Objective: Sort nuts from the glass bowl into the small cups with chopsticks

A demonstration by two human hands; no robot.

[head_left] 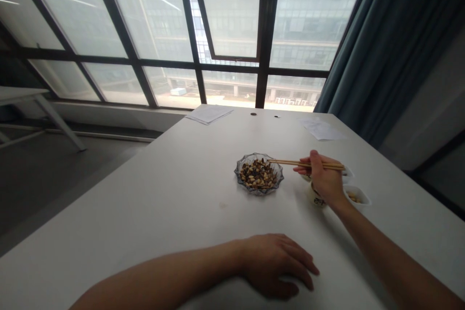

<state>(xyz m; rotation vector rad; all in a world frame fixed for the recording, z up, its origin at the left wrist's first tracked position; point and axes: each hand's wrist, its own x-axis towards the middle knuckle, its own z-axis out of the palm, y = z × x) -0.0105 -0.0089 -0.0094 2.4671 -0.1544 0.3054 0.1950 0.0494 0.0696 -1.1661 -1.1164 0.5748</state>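
My right hand (325, 177) is closed around a pair of wooden chopsticks (285, 162), held nearly level. Their tips reach over the right rim of a scalloped glass bowl (240, 181). Mixed nuts and seeds (258, 174), some pale and some dark, fill that bowl. I cannot tell whether anything is pinched at the tips. Under and behind my right hand stands a cream-coloured cup (317, 198) with dark markings, partly hidden. My left hand (279, 264) rests palm down on the table near its front, fingers spread, holding nothing.
To the right of the cup sits a small white dish (365, 197) with pale nuts; another white dish (349, 173) is partly hidden behind my right hand. Papers lie on the white table (174, 203) at far left (209, 114) and far right (321, 129). Windows and a blue curtain (366, 48) stand beyond.
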